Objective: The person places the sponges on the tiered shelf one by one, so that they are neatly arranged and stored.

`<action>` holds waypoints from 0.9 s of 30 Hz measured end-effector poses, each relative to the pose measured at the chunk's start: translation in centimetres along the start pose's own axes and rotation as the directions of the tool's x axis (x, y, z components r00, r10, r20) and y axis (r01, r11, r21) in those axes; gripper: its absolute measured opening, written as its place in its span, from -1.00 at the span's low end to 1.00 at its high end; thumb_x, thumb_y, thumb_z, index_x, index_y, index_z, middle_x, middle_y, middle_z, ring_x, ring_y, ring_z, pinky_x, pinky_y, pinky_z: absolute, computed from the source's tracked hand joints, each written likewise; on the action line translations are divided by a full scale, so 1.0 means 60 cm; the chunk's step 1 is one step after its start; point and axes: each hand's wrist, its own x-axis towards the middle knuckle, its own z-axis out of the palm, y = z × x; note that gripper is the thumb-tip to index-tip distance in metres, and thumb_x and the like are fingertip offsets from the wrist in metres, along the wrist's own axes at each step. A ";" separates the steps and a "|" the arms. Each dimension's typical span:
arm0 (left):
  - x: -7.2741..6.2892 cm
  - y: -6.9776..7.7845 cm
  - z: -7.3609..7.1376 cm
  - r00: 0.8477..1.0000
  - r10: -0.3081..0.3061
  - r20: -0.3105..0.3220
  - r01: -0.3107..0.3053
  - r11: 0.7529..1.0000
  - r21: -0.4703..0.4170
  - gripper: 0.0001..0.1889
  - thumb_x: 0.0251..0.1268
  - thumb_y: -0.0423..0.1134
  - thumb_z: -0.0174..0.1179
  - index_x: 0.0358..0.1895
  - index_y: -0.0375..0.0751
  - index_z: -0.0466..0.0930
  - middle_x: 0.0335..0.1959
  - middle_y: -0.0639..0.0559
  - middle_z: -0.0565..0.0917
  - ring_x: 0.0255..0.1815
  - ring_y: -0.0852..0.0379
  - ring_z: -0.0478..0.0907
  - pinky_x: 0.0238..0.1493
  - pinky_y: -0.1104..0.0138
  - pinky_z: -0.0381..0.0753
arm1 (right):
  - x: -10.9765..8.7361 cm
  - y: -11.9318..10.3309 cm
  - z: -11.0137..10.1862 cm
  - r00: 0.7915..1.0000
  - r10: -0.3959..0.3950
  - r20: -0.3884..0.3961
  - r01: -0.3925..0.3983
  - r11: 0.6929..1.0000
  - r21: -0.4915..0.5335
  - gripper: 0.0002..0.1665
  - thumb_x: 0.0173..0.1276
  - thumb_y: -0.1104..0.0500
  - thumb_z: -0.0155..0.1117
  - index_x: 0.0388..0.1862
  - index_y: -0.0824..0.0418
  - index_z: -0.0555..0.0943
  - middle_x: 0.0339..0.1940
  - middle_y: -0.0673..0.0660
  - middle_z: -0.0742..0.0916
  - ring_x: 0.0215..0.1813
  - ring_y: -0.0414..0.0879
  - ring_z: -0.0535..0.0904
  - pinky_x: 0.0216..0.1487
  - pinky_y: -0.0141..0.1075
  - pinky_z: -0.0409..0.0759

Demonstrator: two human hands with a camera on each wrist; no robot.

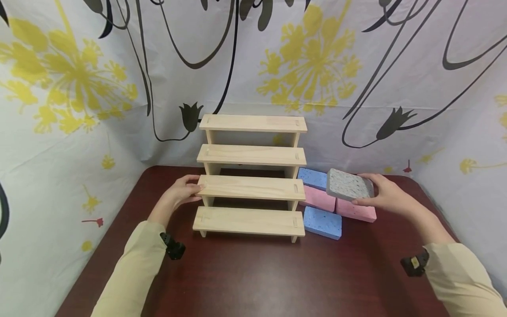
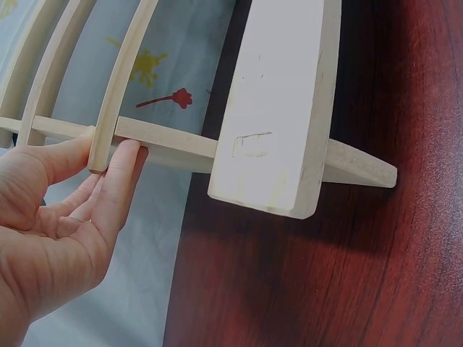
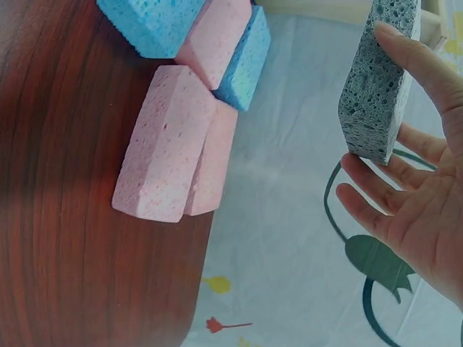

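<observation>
My left hand (image 1: 183, 192) pinches the left end of one board on the wooden stepped rack (image 1: 249, 187). The left wrist view has the thumb on one face of that board (image 2: 116, 108) and the fingers on the other. On the right, my right hand (image 1: 386, 193) holds a grey sponge (image 1: 348, 185) by its right end, raised above pink and blue sponges. In the right wrist view the thumb lies on the grey sponge's (image 3: 376, 87) broad face, with fingers at its far edge and underside.
Beside the rack's right side lie a front blue sponge (image 1: 322, 223), a back blue sponge (image 1: 312, 178) and pink sponges (image 1: 355, 210). The dark red table (image 1: 253, 273) meets a patterned cloth (image 1: 245, 83) behind and at both sides.
</observation>
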 end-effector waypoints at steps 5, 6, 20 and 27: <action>0.002 0.000 0.001 1.000 -0.009 -0.005 0.009 1.000 -0.005 -0.37 0.34 -0.29 0.03 0.40 -0.23 -0.03 0.22 -0.35 0.32 -0.32 0.26 0.52 0.00 0.30 0.63 | 0.003 -0.012 -0.001 1.000 -0.018 -0.005 0.018 1.000 0.007 0.04 -0.03 -0.19 0.42 0.28 0.36 0.23 0.07 0.35 0.45 -0.02 0.16 0.35 -0.12 0.00 0.48; 0.002 -0.001 0.001 1.000 -0.010 -0.007 0.010 1.000 -0.007 -0.37 0.34 -0.29 0.03 0.40 -0.23 -0.03 0.22 -0.35 0.32 -0.31 0.26 0.52 -0.01 0.31 0.64 | 0.004 -0.014 -0.002 1.000 -0.025 -0.006 0.026 1.000 0.007 0.04 -0.03 -0.19 0.42 0.27 0.37 0.24 0.06 0.36 0.45 -0.03 0.16 0.35 -0.13 0.01 0.48; 0.001 -0.002 0.003 1.000 -0.009 -0.016 0.009 1.000 -0.021 -0.38 0.34 -0.28 0.03 0.40 -0.22 -0.02 0.22 -0.35 0.32 -0.32 0.27 0.51 0.13 0.20 0.55 | 0.004 -0.041 -0.008 0.997 -0.069 -0.034 0.068 0.997 -0.027 0.02 -0.05 -0.19 0.43 0.27 0.32 0.26 -0.03 0.29 0.47 -0.16 0.08 0.37 -0.31 -0.26 0.40; -0.001 0.000 0.003 1.000 -0.005 -0.018 0.005 1.000 -0.015 -0.38 0.34 -0.29 0.02 0.40 -0.22 -0.02 0.22 -0.35 0.32 -0.31 0.27 0.52 0.02 0.29 0.62 | 0.008 -0.053 -0.013 0.993 -0.109 -0.053 0.106 0.993 -0.049 -0.01 -0.04 -0.15 0.44 0.25 0.33 0.28 -0.05 0.29 0.49 -0.16 0.06 0.36 -0.31 -0.26 0.37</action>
